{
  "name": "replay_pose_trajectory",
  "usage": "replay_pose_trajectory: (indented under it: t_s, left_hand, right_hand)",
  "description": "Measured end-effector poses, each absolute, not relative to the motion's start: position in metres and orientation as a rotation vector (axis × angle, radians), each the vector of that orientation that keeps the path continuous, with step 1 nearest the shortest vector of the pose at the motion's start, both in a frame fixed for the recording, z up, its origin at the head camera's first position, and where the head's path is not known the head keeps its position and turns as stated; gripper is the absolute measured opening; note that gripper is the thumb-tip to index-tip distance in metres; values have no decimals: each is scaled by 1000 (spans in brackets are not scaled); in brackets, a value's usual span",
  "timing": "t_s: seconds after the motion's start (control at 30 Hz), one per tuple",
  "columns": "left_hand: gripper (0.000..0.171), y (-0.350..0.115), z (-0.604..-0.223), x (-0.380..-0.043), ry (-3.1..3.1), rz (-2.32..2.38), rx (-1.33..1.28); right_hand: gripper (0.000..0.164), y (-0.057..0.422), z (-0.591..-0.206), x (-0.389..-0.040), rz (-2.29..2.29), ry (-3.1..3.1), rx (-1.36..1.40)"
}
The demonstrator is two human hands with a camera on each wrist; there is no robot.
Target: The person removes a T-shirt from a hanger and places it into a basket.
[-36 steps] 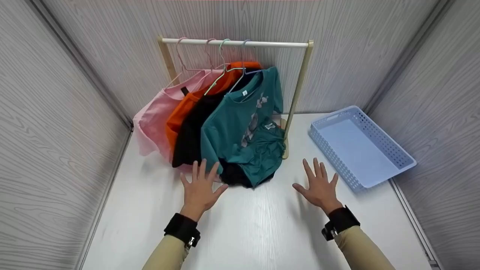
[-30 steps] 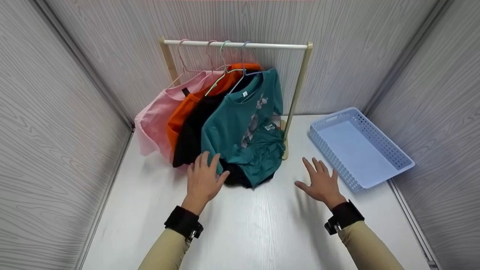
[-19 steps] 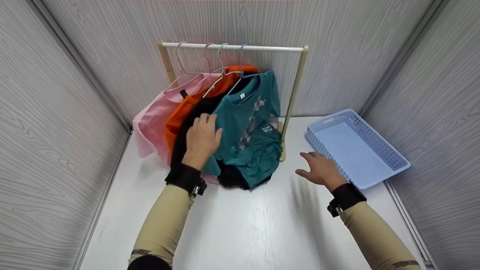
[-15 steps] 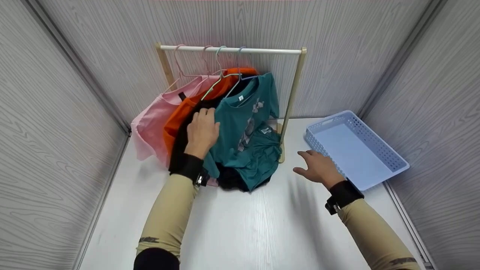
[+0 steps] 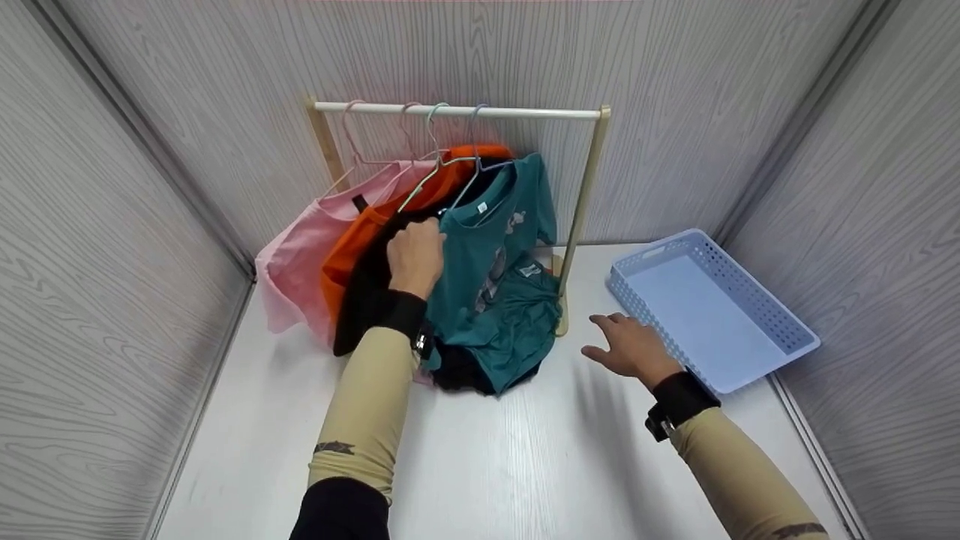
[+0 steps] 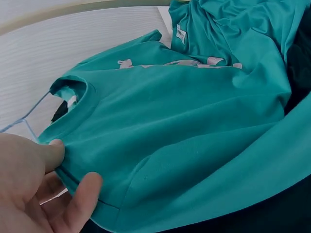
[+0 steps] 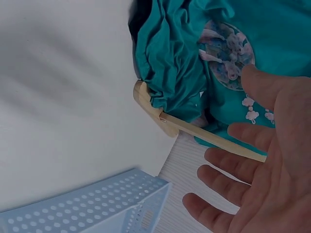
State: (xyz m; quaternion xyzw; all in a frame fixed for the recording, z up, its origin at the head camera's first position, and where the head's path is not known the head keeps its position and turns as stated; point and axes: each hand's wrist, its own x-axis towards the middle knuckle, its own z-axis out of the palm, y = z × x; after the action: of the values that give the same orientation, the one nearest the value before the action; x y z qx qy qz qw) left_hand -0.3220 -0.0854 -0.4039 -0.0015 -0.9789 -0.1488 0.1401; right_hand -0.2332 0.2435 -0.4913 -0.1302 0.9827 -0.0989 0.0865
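Note:
A teal shirt (image 5: 469, 262) with a printed front hangs from a blue hanger (image 5: 475, 169) on the rack. At its shoulder beside the neckline, my left hand (image 5: 416, 259) has its fingers curled; in the left wrist view, the thumb (image 6: 56, 150) and fingers pinch the fabric edge. Black, orange (image 5: 360, 240) and pink (image 5: 300, 262) garments hang to the left. Bunched teal cloth (image 5: 517, 322) lies at the shirt's foot, over something black. My right hand (image 5: 630, 349) hovers over the table between rack and basket, fingers loosely spread, holding nothing.
The clothes rack has a white rail (image 5: 540, 113) and wooden legs, its right leg (image 5: 585, 202) near the bunched cloth. A light blue perforated basket (image 5: 750, 379) with nothing in it stands at the right. Wood-grain panels (image 5: 675, 112) enclose the white table.
My left hand has moved forward from the table to the teal shirt's shoulder and closed on it. My right hand has shifted slightly, its fingers less spread. The view has tilted a little upward.

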Motion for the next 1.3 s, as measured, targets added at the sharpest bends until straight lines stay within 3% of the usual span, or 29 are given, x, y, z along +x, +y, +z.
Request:
replay_pose_trajectory:
  t_s: [0.63,1.0,1.3]
  left_hand:
    - [20,-132,-369,-307,-2706,-427,-78]
    - [18,-194,-380,-283,-2688,-470,-422]
    - [20,-193,-381,-269,-2624,-555,-723]
  right_hand:
    - [62,242,-493,-234,-323,2900,-389]
    - [63,233,-472,-245,-448,3131,-501]
    - [61,219,-427,-248,-793,3515,-654]
